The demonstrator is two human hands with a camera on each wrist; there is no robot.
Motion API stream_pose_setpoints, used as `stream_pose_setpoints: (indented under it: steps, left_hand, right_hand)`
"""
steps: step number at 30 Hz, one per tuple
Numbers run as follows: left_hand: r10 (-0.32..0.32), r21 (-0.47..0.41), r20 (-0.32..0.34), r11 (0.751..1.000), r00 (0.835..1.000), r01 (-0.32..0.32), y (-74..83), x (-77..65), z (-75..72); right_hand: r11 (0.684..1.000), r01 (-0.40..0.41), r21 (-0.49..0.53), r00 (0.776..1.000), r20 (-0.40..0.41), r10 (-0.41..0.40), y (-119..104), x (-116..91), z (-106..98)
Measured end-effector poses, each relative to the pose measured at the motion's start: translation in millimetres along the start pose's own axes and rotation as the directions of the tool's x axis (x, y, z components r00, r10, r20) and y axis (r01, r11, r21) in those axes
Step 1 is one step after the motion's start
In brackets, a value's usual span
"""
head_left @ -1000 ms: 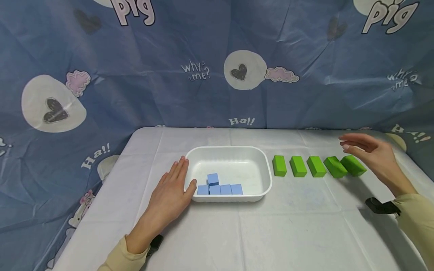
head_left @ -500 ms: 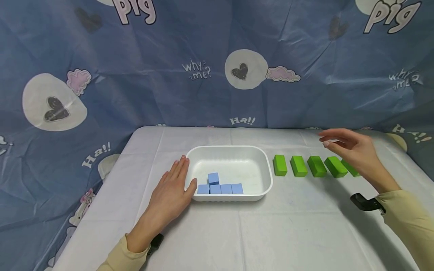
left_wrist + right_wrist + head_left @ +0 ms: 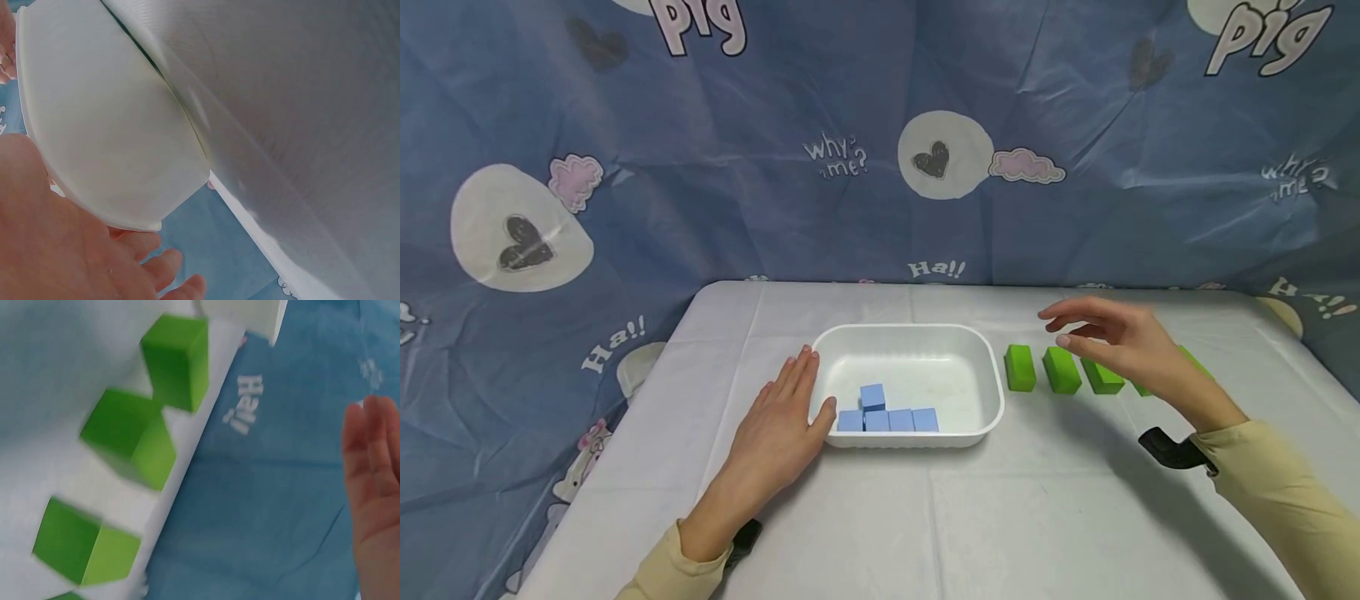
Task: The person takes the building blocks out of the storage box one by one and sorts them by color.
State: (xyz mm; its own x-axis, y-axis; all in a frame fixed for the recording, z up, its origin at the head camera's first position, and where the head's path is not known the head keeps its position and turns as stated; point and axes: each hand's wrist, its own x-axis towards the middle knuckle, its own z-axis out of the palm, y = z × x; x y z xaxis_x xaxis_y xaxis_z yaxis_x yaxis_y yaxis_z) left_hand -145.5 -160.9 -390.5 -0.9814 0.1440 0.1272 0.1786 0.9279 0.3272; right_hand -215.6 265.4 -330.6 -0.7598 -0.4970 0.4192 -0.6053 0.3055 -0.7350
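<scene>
A white plastic tray (image 3: 925, 333) sits mid-table with several small blue cubes (image 3: 876, 422) along its near side, one of them stacked on top. My left hand (image 3: 778, 425) rests at the tray's left end, fingers straight along the rim; the left wrist view shows its palm beside the tray wall (image 3: 112, 112). To the right of the tray stand several green blocks (image 3: 1020, 367) in a row. My right hand (image 3: 1112, 337) hovers over that row, fingers loosely bent and holding nothing. It covers part of the right-hand blocks; in the right wrist view the green blocks (image 3: 178, 362) lie beside the fingers.
White cloth covers the table (image 3: 1037, 517). Behind it hangs a blue printed curtain (image 3: 760, 200), which also drops past the table's left edge. A black band (image 3: 1176, 450) is worn at the right wrist.
My right hand has moved left above the green row, from its right end toward the tray. The left hand, the tray and the blue cubes stay where they were.
</scene>
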Motion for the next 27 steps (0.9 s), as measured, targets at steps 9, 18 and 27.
stream_pose_setpoints:
  steps: [9,18,27]
  left_hand:
    - [0.016,-0.003,-0.018,1.000,1.000,-0.017,-1.0,-0.7,0.1]
    - [0.017,0.000,-0.026,1.000,1.000,-0.017,-0.9,-0.2,-0.3]
    - [0.017,-0.010,-0.013,1.000,1.000,-0.017,-0.9,-0.2,-0.3]
  right_hand:
    - [0.987,0.072,-0.146,0.988,0.143,-0.051,-18,9,41]
    - [0.998,0.014,-0.066,0.968,0.252,0.003,-20,17,73]
    - [0.995,-0.101,-0.002,0.909,0.407,0.093,-20,35,93]
